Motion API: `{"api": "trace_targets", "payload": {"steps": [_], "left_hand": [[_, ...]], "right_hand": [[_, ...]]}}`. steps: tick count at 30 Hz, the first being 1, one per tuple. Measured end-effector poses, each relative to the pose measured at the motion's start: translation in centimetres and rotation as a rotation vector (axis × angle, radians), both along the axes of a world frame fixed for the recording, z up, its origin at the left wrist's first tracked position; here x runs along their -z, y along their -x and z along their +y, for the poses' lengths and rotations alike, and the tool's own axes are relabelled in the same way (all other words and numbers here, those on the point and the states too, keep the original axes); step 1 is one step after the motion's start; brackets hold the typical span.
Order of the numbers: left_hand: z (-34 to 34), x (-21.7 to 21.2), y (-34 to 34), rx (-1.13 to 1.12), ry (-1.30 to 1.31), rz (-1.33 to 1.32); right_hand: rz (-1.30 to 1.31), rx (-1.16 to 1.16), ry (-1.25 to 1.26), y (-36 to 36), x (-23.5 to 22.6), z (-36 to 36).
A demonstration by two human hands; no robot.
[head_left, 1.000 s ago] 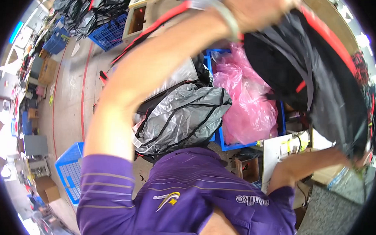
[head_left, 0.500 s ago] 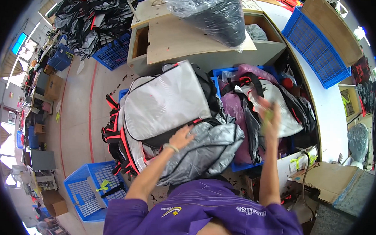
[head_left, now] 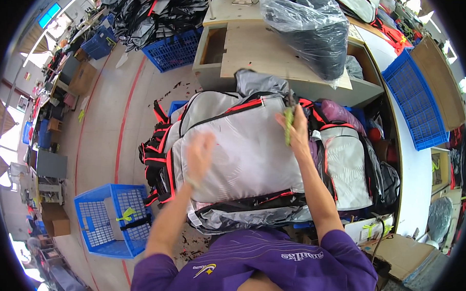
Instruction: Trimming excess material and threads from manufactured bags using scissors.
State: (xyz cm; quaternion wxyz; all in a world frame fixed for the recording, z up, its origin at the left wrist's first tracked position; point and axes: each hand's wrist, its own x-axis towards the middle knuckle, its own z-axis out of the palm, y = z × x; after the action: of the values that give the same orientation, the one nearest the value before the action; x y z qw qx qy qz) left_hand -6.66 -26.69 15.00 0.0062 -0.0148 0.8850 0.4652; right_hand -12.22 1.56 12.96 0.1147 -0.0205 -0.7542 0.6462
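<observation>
A large silver-grey bag (head_left: pixel 243 151) with black and red trim lies flat on a stack of similar bags in front of me. My right hand (head_left: pixel 297 130) is above its far right corner, closed around thread snips (head_left: pixel 288 122) with a yellow-green wrapped handle and a dark tip. Over the bag's left part is my left hand (head_left: pixel 199 157), smeared by motion; its fingers cannot be made out. Black straps with red edging (head_left: pixel 158 161) hang off the left side of the stack. Beyond the far edge, a silver fabric flap (head_left: pixel 261 84) sticks up.
Another grey bag (head_left: pixel 347 167) lies to the right, by pink plastic wrapping (head_left: pixel 342 116). A blue crate (head_left: pixel 112 221) stands on the floor at left. Behind is a wooden table (head_left: pixel 267 49) bearing a plastic-wrapped black bundle (head_left: pixel 308 38). A blue basket (head_left: pixel 417 95) leans at far right.
The silver bag now lies spread flat across the stack, its crumpled lining no longer bunched near me. My right hand moved left with the snips; my left hand moved left and farther away.
</observation>
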Motion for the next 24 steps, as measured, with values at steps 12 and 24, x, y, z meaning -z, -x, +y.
{"api": "trace_targets", "payload": {"steps": [12, 24], "left_hand": [[-0.4, -5.2, 7.5, 0.906, -0.242, -0.478], [2.9, -12.0, -7.3, 0.732, 0.020, -0.028]], "right_hand": [[0.128, 0.056, -0.012, -14.2, -8.1, 3.2], [0.302, -0.563, 0.313, -7.1, -20.5, 4.5]]}}
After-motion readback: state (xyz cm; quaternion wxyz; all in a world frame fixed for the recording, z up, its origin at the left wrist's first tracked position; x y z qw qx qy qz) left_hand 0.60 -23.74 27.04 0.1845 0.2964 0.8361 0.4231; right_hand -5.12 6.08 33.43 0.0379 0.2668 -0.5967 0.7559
